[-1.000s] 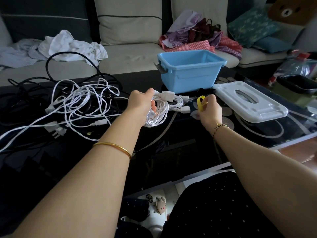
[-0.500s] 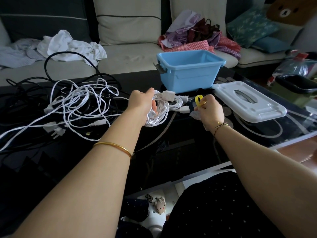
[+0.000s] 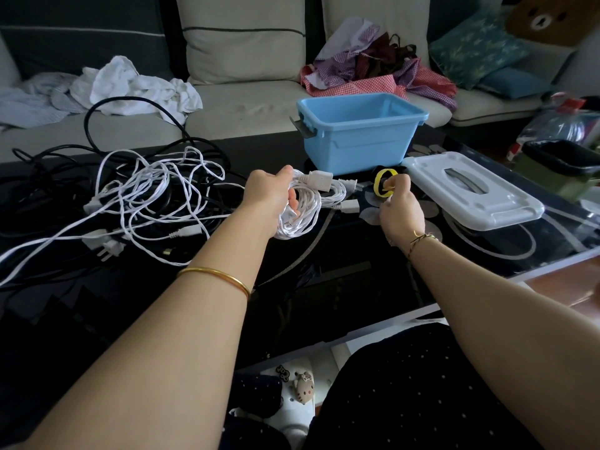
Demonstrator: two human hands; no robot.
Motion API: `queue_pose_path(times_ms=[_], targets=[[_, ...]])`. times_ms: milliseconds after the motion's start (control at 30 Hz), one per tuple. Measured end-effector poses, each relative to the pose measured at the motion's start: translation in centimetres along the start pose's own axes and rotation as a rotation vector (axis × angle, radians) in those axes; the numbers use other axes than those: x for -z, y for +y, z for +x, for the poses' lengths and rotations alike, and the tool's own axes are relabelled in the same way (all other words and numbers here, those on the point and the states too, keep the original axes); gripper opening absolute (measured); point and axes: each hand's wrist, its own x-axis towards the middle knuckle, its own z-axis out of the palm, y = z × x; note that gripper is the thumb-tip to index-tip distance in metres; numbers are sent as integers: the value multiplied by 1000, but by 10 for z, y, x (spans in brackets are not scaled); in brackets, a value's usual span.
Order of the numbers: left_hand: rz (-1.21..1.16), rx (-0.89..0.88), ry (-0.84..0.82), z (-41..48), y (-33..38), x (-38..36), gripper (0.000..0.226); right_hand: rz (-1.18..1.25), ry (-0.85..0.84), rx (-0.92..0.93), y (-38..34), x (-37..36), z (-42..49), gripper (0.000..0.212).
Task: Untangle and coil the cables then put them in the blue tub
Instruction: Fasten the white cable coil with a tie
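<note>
My left hand (image 3: 269,193) grips a coiled white cable (image 3: 303,211), its socket end (image 3: 319,180) sticking out to the right. Just right of it, my right hand (image 3: 400,207) pinches a yellow and black ring-shaped band (image 3: 384,186) low over the table. The open blue tub (image 3: 357,134) stands right behind both hands and looks empty. To the left lies a tangle of white cables (image 3: 146,196) over black cables (image 3: 39,190), with a white plug (image 3: 108,246) at its near edge.
The tub's white lid (image 3: 470,190) lies flat to the right on the black glass table (image 3: 341,277). A dark bin (image 3: 561,164) stands at far right. Behind the table is a sofa with white laundry (image 3: 130,86) and coloured clothes (image 3: 373,69).
My right hand has shifted slightly left and away with the yellow band, turning it more face-on. My left hand keeps the coil in the same place.
</note>
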Motion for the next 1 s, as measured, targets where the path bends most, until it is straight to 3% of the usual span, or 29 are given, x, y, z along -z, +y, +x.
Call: queue_pose_path(times_ms=[733,867,1000], targets=[[37,-39,-20,1,-2,0,50,-209,-46,71,8,-8,8,33],[61,-39,-17,1,0,1,50,-231,-84,13,2,-2,3,32],[77,-36,-19,0,0,2,48,-214,-18,5,0,3,-1,39]])
